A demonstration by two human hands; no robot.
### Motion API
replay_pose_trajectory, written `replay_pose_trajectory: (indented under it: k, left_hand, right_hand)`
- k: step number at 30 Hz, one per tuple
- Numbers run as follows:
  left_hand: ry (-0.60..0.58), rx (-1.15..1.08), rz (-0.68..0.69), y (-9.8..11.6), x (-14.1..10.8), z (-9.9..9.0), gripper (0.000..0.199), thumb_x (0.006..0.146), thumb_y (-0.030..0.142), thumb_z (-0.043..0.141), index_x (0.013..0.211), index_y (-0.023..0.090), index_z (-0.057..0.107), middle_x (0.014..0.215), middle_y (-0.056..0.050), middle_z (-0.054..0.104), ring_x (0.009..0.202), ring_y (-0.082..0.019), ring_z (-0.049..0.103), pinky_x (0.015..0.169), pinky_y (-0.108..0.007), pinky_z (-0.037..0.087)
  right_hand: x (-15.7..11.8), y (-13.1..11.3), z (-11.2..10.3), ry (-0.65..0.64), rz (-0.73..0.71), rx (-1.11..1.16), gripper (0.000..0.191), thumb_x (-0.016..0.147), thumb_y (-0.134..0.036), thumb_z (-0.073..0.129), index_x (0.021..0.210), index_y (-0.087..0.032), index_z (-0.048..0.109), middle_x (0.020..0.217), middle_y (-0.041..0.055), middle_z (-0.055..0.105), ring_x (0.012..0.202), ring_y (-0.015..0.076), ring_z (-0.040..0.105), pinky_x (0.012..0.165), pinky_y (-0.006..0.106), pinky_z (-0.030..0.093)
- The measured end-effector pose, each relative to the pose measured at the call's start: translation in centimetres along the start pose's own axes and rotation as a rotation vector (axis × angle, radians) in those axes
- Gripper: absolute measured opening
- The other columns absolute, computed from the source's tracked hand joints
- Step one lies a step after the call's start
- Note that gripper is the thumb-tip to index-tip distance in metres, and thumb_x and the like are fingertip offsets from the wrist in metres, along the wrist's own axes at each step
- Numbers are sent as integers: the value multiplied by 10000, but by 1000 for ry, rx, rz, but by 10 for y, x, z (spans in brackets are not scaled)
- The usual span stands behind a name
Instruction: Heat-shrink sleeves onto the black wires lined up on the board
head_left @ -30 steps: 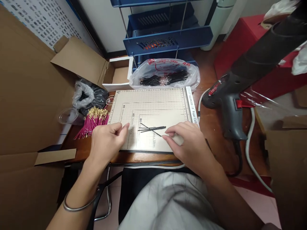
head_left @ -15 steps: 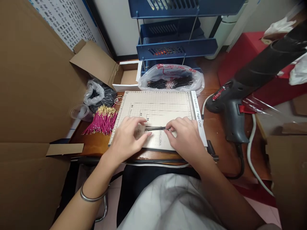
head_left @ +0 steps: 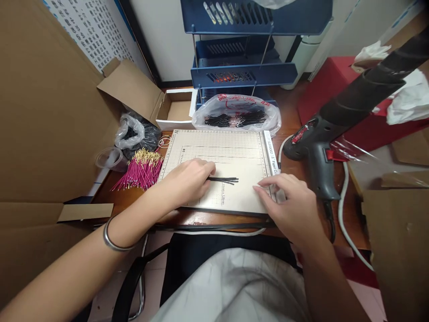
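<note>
In the head view, my left hand (head_left: 192, 181) is closed around the left ends of a small bunch of thin black wires (head_left: 224, 180). Their right ends fan out slightly over the paper cutter's cream gridded board (head_left: 231, 150). My right hand (head_left: 290, 203) hovers over the board's right side, apart from the wires. Its thumb and index finger reach toward them with a small gap between, and nothing shows in the hand.
Left of the board lies a pile of magenta wires with gold tips (head_left: 139, 170), beside a clear plastic cup (head_left: 110, 158). Behind are a plastic bag of black wires (head_left: 236, 116), an open box (head_left: 177, 109) and a blue rack (head_left: 244, 74). A heat gun (head_left: 318, 147) stands right.
My right hand has let go of the black wires and moved right. My left hand, open beside their left ends before, has moved in and closed on them.
</note>
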State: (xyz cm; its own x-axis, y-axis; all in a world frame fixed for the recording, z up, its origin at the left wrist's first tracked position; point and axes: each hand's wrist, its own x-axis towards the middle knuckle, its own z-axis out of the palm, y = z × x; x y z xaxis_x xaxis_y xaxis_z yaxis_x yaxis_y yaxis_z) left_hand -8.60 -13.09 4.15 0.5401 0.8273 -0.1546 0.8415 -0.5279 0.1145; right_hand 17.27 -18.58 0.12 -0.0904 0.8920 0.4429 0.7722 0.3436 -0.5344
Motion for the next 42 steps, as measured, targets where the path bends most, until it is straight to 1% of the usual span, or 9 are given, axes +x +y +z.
replay_pose_trajectory:
  k: [3,7,13,18,21,25,31,36,42]
  left_hand:
    - [-103,93,7,2,8,-8,213,930,88,533,1098,152,647,913,-108,744,821,-278,713,700,-360,483]
    - [-128,113,58,4,12,-13,213,920,49,520,1058,165,635,845,-98,731,751,-281,706,646,-351,440]
    - [-167,100,28,5,13,-19,205,902,39,528,987,186,642,799,-84,732,691,-273,693,601,-334,403]
    - [-80,22,-28,-11,21,-29,183,885,74,553,984,204,637,811,-51,737,730,-244,693,625,-316,411]
    - [34,-69,-51,-34,48,-44,144,843,85,612,930,196,642,878,-51,757,811,-217,703,710,-307,459]
    - [199,-142,-73,-70,110,-58,123,804,99,635,876,193,666,857,-50,753,768,-186,668,707,-306,449]
    - [218,-25,-121,-106,186,-36,286,836,51,593,1076,118,734,988,-121,780,880,-221,684,768,-323,487]
    - [118,112,-142,-117,191,-15,328,869,99,642,1175,131,755,1050,-143,763,966,-275,703,805,-358,531]
    - [116,142,-148,-114,189,-14,269,897,116,610,1074,159,809,1055,-131,772,981,-271,707,814,-355,556]
  right_hand:
    - [-13,15,-14,46,134,24,69,910,-293,750,870,-240,728,841,-8,759,763,178,666,795,361,449]
    - [-28,32,-25,61,279,59,122,896,-359,763,859,-244,743,820,8,743,714,179,647,735,350,477]
    - [-33,38,-23,55,302,140,142,910,-372,751,847,-244,746,801,17,725,695,178,637,683,327,500]
    - [-30,43,-24,44,307,163,153,912,-384,753,852,-244,747,783,12,704,669,166,611,654,314,488]
    - [-31,48,-26,48,350,147,163,913,-403,759,867,-248,745,794,4,699,680,161,606,669,311,485]
    - [-35,54,-30,71,395,118,206,911,-446,753,858,-248,743,780,4,688,669,168,603,655,317,485]
    - [-41,60,-39,99,358,50,213,897,-469,755,859,-260,761,792,6,736,622,166,633,601,306,501]
    - [-37,52,-35,75,329,139,199,933,-436,733,851,-256,746,793,1,746,652,155,680,613,263,528]
    - [-36,45,-21,73,339,187,143,954,-395,737,949,-252,734,843,-7,736,683,131,665,656,248,532]
